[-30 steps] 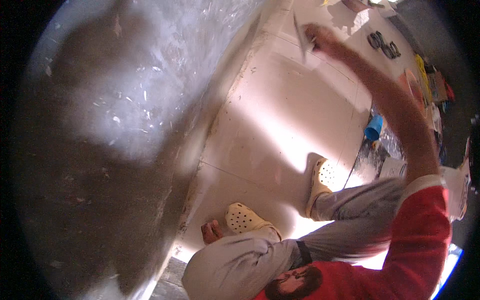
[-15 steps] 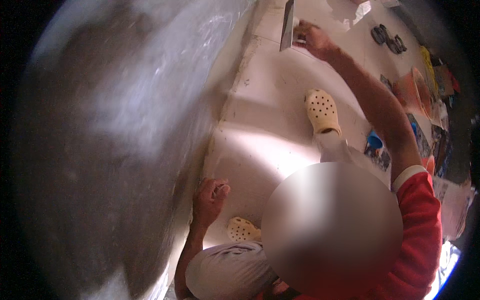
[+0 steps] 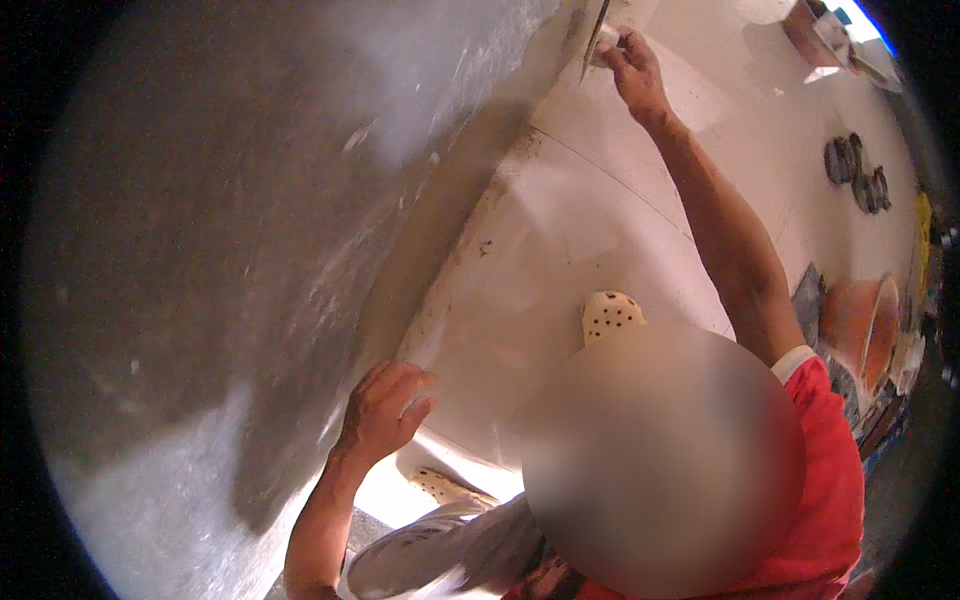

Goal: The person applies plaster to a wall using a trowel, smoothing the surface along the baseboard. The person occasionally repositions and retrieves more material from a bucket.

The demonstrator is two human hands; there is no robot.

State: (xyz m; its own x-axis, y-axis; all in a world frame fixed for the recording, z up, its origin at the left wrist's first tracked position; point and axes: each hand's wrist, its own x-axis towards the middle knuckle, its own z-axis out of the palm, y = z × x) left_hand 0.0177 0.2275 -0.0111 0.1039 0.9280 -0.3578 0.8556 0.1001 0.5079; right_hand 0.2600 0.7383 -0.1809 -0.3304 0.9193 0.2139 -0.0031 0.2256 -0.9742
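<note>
My right hand (image 3: 638, 75) is at the top, closed on the handle of a flat-bladed tool (image 3: 598, 45), which is held edge-on beside the foot of the grey, white-streaked wall (image 3: 220, 250). My left hand (image 3: 388, 405) is lower down, beside the seam between that wall and the pale tiled floor (image 3: 680, 170). Its fingers are curled, and what they hold, if anything, cannot be made out. A cream perforated clog (image 3: 610, 315) on my foot shows between my arms, partly behind a blurred round patch.
Dark looped objects (image 3: 855, 170) lie on the floor at right. A reddish container (image 3: 815, 35) stands at the top right. An orange bucket (image 3: 858, 330) stands among scattered items at the right rim. The wall fills the left half.
My left hand has risen from low by my knee and moved left along the wall's foot. My right hand stays high with the tool. The view has turned, shifting the floor items rightward.
</note>
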